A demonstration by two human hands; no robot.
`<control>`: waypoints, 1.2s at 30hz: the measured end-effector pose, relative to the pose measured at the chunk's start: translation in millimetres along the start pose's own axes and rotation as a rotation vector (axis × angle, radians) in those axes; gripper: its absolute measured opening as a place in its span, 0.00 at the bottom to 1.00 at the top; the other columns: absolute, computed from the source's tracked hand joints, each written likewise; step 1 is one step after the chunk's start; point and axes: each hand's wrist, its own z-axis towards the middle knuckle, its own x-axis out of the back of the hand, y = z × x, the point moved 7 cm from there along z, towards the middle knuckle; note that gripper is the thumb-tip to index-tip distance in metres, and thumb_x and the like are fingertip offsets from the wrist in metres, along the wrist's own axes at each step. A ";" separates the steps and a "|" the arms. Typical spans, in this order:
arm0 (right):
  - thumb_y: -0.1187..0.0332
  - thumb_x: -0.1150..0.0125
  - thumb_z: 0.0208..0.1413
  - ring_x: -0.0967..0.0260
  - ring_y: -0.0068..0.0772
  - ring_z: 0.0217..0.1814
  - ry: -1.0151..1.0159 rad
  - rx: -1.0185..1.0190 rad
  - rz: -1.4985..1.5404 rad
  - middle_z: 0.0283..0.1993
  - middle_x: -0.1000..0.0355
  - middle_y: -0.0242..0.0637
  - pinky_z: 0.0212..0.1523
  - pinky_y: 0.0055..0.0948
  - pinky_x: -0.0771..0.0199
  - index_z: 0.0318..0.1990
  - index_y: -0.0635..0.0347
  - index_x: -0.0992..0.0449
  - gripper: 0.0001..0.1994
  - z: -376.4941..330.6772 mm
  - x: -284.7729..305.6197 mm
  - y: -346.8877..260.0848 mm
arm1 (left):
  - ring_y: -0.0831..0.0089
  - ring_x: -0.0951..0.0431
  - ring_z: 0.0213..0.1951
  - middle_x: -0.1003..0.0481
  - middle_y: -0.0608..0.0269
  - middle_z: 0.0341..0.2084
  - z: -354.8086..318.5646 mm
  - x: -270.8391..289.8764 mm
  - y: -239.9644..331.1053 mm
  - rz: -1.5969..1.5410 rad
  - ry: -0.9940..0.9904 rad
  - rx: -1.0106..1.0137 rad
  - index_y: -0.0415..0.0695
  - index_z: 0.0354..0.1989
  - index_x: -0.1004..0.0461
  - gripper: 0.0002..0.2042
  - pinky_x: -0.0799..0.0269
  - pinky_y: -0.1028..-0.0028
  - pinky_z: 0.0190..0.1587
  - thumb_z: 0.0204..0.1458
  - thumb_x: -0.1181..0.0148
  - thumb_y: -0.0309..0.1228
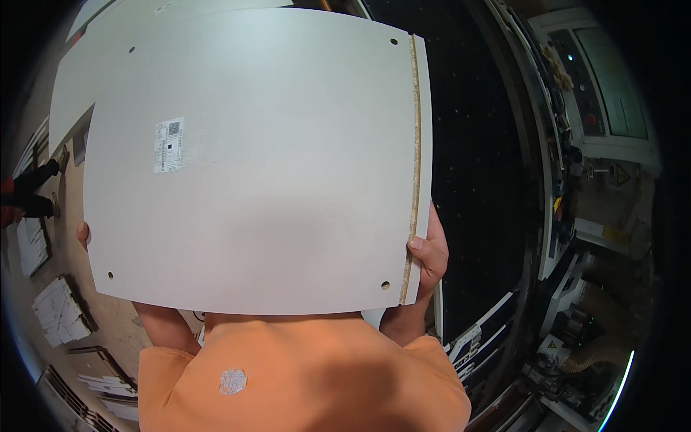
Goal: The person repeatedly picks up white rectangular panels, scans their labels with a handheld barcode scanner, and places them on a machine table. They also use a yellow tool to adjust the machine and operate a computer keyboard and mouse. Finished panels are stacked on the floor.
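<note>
I hold a large white furniture panel [288, 144] in front of my chest, its broad face toward me. Small round holes sit near its corners, and a printed label [169, 145] is stuck left of its middle. A groove [416, 144] baring brown chipboard runs along the right edge. My right hand [432, 248] grips that edge low down, thumb on the face by the groove, fingers mostly hidden behind. On the opposite edge only a bit of my left hand [83, 235] shows, wrapped round the rim; its other fingers are behind the panel.
To the right lies a long black machine bed [479, 158]. Beyond it stands a machine with a control panel [594, 86] and a ribbed hose [594, 360]. At the left are another person's legs [36, 191] and boards [61, 313] lying on the floor.
</note>
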 end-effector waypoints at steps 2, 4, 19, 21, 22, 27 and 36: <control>0.63 0.43 0.44 0.23 0.37 0.53 0.042 -0.036 0.014 0.54 0.27 0.57 0.54 0.29 0.21 0.65 0.80 0.42 0.40 -3.4 -2.4 -19.0 | 0.64 0.24 0.53 0.25 0.55 0.55 -1.2 -9.8 -24.9 0.016 -0.062 0.022 0.42 0.61 0.30 0.29 0.27 0.66 0.56 0.58 0.44 0.50; 0.62 0.39 0.40 0.23 0.36 0.52 0.057 -0.054 0.063 0.53 0.27 0.56 0.52 0.29 0.21 0.65 0.80 0.41 0.42 -2.1 -4.1 -32.8 | 0.62 0.26 0.57 0.27 0.54 0.58 1.4 -20.8 -38.9 0.030 -0.123 0.056 0.42 0.63 0.31 0.30 0.29 0.63 0.59 0.58 0.45 0.51; 0.60 0.34 0.43 0.28 0.40 0.59 -0.153 -0.146 0.073 0.58 0.30 0.53 0.60 0.33 0.27 0.69 0.75 0.45 0.46 52.1 83.7 8.2 | 0.60 0.20 0.43 0.23 0.51 0.45 -11.2 15.7 -34.1 0.168 0.254 0.154 0.36 0.58 0.31 0.34 0.20 0.65 0.44 0.47 0.37 0.48; 0.61 0.30 0.43 0.28 0.40 0.60 -0.192 -0.145 0.072 0.59 0.31 0.51 0.61 0.35 0.27 0.69 0.74 0.45 0.47 61.0 94.7 40.2 | 0.60 0.20 0.39 0.23 0.50 0.43 -27.1 24.7 -12.0 0.411 0.316 0.134 0.34 0.56 0.30 0.36 0.20 0.65 0.40 0.41 0.35 0.47; 0.61 0.28 0.43 0.29 0.41 0.61 -0.206 -0.189 0.074 0.60 0.31 0.50 0.61 0.35 0.27 0.70 0.73 0.46 0.47 61.8 97.4 56.1 | 0.61 0.21 0.36 0.23 0.50 0.39 -34.4 24.7 6.6 0.627 0.324 0.090 0.32 0.53 0.29 0.35 0.22 0.66 0.37 0.38 0.35 0.46; 0.59 0.24 0.45 0.30 0.43 0.62 -0.306 -0.203 -0.041 0.63 0.32 0.48 0.62 0.38 0.28 0.71 0.68 0.45 0.49 50.7 71.3 111.1 | 0.66 0.22 0.32 0.23 0.53 0.31 -82.3 32.1 67.6 0.898 0.269 0.103 0.28 0.42 0.25 0.31 0.28 0.71 0.33 0.35 0.35 0.44; 0.60 0.24 0.45 0.25 0.42 0.55 -0.504 -0.245 -0.052 0.57 0.29 0.47 0.54 0.38 0.21 0.70 0.69 0.44 0.46 -24.3 -125.5 245.0 | 0.67 0.22 0.36 0.22 0.53 0.37 -203.5 170.2 264.9 0.784 0.410 -0.074 0.29 0.47 0.26 0.32 0.27 0.71 0.39 0.35 0.36 0.42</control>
